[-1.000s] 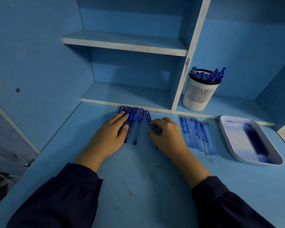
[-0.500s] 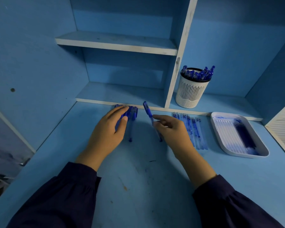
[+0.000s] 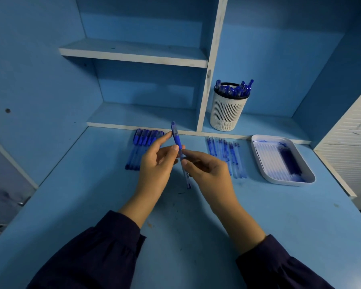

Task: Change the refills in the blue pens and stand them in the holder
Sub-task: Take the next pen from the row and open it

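One pen (image 3: 176, 140) is held above the worktop (image 3: 196, 236), tilted, with the cap end away from the person. Two hands pinch it. The left hand (image 3: 156, 165) has its curled fingers (image 3: 175, 147) just below the cap, and the right hand (image 3: 212, 176) pinches lower on the barrel. Behind the left hand lie about six pens (image 3: 143, 142) in one row. To the right are about eight refills (image 3: 225, 155), then one tray (image 3: 288, 183). One holder (image 3: 226, 113) stands on the shelf (image 3: 269, 126), and I cannot count the standing pens (image 3: 236, 90) in it.

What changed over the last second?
The right hand lifted one pen off the row of pens. The left hand left the row and now pinches the pen too. The refills, holder and tray are unchanged.
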Action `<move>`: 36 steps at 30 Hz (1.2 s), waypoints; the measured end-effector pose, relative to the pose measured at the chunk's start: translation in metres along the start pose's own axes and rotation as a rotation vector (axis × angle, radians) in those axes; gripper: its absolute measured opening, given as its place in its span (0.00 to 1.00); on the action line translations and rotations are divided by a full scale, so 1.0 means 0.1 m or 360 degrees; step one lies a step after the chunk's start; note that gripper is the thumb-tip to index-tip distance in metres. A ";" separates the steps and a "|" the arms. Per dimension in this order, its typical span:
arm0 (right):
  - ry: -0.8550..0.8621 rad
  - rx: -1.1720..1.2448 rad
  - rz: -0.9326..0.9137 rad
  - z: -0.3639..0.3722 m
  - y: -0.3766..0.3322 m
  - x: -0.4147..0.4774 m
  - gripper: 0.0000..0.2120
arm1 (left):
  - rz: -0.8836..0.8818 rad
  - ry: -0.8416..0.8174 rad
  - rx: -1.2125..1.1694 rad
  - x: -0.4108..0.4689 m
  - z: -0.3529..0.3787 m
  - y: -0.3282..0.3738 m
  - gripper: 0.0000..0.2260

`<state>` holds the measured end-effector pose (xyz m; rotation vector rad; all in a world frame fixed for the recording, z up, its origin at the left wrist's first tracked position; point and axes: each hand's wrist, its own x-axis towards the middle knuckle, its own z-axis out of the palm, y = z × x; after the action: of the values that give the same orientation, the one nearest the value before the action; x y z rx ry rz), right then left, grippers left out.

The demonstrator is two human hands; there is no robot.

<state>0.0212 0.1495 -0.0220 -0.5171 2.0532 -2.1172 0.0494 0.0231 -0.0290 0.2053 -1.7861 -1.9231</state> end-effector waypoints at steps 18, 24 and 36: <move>0.0303 0.0125 -0.0171 -0.32 -0.05 0.02 0.11 | 0.0128 -0.0379 0.0448 -0.21 0.06 -0.06 0.15; 0.0350 0.0103 -0.0185 -0.32 0.00 0.03 0.05 | 0.0171 -0.0374 0.0498 -0.18 0.07 -0.13 0.10; 0.0397 0.0253 -0.0270 -0.19 0.07 -0.03 0.10 | 0.0287 -0.0467 0.0432 -0.16 0.06 -0.15 0.15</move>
<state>0.0166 0.1683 -0.0294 -0.4378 1.9998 -2.5351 0.0572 0.0357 -0.0466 -0.1511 -2.1749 -1.6470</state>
